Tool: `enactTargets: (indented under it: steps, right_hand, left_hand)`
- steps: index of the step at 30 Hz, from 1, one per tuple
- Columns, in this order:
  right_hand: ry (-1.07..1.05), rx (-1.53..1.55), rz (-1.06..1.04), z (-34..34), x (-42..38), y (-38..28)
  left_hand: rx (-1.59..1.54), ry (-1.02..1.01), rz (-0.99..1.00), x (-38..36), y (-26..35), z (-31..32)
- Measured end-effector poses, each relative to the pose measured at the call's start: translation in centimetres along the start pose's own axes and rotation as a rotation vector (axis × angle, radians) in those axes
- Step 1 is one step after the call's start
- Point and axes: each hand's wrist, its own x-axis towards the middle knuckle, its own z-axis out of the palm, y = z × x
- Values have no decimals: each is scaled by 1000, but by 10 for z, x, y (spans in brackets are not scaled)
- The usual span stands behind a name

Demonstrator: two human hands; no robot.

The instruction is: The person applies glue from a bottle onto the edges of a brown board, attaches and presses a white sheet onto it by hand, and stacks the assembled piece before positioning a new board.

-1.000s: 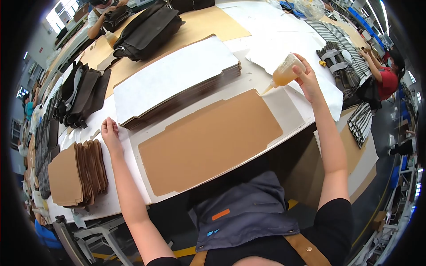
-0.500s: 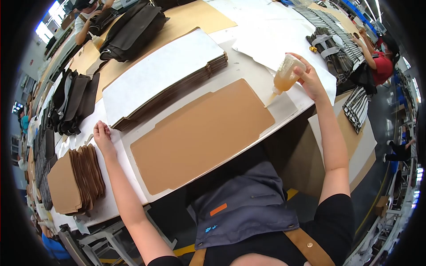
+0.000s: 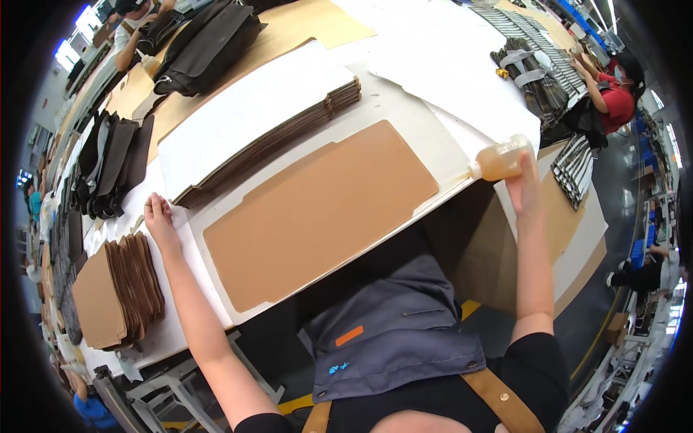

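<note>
My right hand (image 3: pixel 525 186) is wrapped around a clear squeeze bottle of amber glue (image 3: pixel 502 159). The bottle lies nearly level at the table's front edge, its nozzle pointing left toward a brown panel (image 3: pixel 321 213). That panel rests flat on the table, a thin border running round it. Near the left end of a white-topped stack of panels (image 3: pixel 253 115), my left hand (image 3: pixel 160 215) is closed, fingers curled; whether it holds anything is hidden. Below the left hand stands a stack of smaller brown pieces (image 3: pixel 119 289).
Dark straps and fabric parts (image 3: pixel 108 166) lie at the left. A black bag (image 3: pixel 209 50) sits at the back. White sheets (image 3: pixel 447 72) cover the right rear, beside a tied fabric bundle (image 3: pixel 530 79). Co-workers sit at the far left and right (image 3: pixel 617 94).
My right hand has moved right and down with the glue bottle, which has tipped from nozzle-down to nearly level. The nozzle has left the panel's right corner. My left hand has barely moved.
</note>
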Motion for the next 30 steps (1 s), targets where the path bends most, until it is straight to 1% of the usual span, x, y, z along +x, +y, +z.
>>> enactTargets:
  steps: [1, 4, 7, 10, 13, 20, 24, 30]
  right_hand:
    - [66, 42, -34, 8, -18, 0]
    - [258, -110, -238, 20, -59, 8]
    - [343, -242, -358, 19, -80, 24]
    - [332, -369, -439, 29, -87, 27]
    - [307, -482, -477, 38, -93, 26]
    - [246, -478, -504, 49, -103, 29]
    - [188, -439, -491, 67, -110, 29]
    - [131, -446, -501, 70, -116, 28]
  left_hand:
    - [6, -2, 0, 1, -1, -1]
    - [4, -4, -1, 2, -1, -1]
    - [3, -8, -2, 3, -2, -3]
    - [0, -8, -3, 3, -3, -4]
    - [-8, 2, -8, 2, -1, -2]
    - [-15, -18, 9, 9, -9, -8]
    - [-1, -15, 2, 4, -4, -4]
    - [7, -3, -5, 3, -2, -2]
